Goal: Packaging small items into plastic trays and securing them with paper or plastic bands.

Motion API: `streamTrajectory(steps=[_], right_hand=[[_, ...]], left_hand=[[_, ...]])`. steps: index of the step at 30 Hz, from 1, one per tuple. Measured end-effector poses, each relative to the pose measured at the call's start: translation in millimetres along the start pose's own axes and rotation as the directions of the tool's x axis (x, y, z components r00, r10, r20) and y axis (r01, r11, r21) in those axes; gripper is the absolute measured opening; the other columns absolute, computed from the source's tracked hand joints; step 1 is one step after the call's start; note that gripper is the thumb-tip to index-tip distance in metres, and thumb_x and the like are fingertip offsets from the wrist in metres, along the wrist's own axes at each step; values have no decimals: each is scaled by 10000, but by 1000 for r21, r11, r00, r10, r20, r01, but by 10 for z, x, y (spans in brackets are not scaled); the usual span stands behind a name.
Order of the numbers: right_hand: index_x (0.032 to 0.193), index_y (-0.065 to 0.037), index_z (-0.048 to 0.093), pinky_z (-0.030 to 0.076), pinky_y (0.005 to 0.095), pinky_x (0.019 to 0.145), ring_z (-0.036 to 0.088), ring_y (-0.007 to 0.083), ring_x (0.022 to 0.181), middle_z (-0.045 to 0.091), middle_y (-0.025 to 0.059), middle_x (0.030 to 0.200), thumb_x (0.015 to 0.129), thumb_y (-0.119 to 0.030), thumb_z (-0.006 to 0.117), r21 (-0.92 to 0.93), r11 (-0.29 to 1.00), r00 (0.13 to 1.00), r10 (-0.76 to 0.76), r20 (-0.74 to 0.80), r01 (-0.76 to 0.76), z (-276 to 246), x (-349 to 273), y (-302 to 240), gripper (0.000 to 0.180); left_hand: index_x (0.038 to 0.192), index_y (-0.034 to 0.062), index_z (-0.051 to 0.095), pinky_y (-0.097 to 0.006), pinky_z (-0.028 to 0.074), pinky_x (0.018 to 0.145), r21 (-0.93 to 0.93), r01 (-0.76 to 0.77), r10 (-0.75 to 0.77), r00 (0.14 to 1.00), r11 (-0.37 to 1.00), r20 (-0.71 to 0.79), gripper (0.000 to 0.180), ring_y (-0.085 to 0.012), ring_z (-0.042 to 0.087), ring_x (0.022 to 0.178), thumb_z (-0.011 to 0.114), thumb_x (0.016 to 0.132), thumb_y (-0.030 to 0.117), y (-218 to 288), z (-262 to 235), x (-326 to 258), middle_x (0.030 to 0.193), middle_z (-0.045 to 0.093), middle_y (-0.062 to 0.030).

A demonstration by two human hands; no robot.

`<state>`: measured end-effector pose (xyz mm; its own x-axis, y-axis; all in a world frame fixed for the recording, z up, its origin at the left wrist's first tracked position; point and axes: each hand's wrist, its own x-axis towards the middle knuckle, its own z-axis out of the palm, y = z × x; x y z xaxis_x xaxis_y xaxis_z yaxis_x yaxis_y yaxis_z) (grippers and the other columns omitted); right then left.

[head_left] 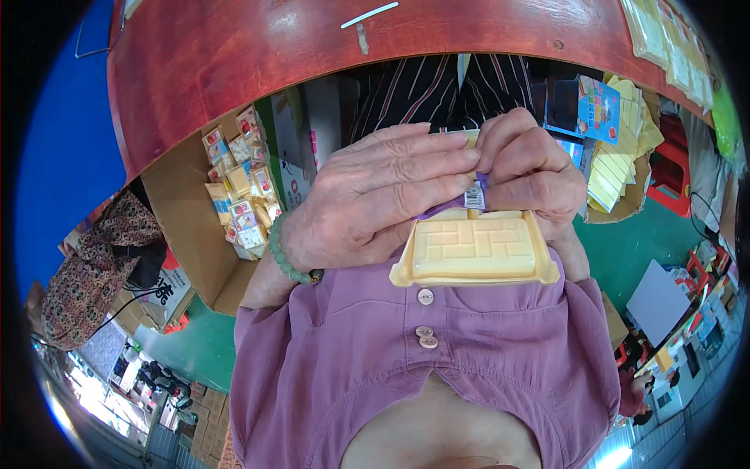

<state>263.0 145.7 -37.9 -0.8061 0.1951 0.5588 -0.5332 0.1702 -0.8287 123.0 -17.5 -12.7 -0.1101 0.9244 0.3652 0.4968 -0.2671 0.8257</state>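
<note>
Close in front of my purple shirt, both hands hold a cream plastic tray with a raised brick-like pattern on its end. A small purple printed piece with a white barcode label lies against it, partly covered by my fingers. My left hand, a green bead bracelet on its wrist, lays its long fingers together across the piece and tray, its thumb underneath. With bent fingers, my right hand pinches the purple piece and the tray's edge on the other side. The fingers hide most of the tray's far part.
A red tabletop curves beyond my hands, with clear packs at its right. At left an open cardboard box holds several small packages. Yellow trays and a blue box stand at right, near a red stool.
</note>
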Motion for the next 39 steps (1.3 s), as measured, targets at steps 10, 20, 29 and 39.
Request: streamTrajectory(steps=[10, 20, 29, 39], right_hand=[[766, -47, 569, 445, 340, 694, 545, 233, 772, 619, 116, 854, 683, -161, 758, -114, 992, 999, 48, -24, -50, 43, 10, -45, 235], [886, -7, 595, 443, 307, 654, 581, 217, 755, 624, 113, 832, 705, -138, 760, 102, 977, 959, 206, -193, -189, 114, -4, -56, 278], [882, 27, 653, 441, 313, 669, 578, 215, 773, 617, 133, 824, 699, -50, 715, -91, 943, 946, 310, -99, -319, 111, -3, -53, 208], [1098, 8, 599, 474, 314, 775, 603, 238, 909, 612, 129, 1013, 655, -102, 785, -184, 887, 848, 460, 262, -424, 424, 450, 90, 493]], left_hand=[[1004, -35, 592, -429, 469, 911, -15, 10, -12, 995, 1000, -96, 338, -330, 585, 1094, 702, 719, 108, -25, 102, 36, 1197, 568, -228], [1087, 14, 608, -386, 492, 861, 32, 110, -107, 991, 993, -77, 442, -319, 606, 1045, 737, 681, 133, -23, 96, -8, 1184, 582, -194], [1028, 10, 639, -332, 520, 731, -176, 189, -237, 920, 966, -312, 323, -257, 648, 866, 674, 708, -18, -69, 181, -99, 963, 659, -121], [872, 7, 668, -272, 490, 630, -137, 344, -359, 746, 929, -560, 91, -145, 636, 729, 679, 783, 14, -48, -69, -687, 810, 669, -66]])
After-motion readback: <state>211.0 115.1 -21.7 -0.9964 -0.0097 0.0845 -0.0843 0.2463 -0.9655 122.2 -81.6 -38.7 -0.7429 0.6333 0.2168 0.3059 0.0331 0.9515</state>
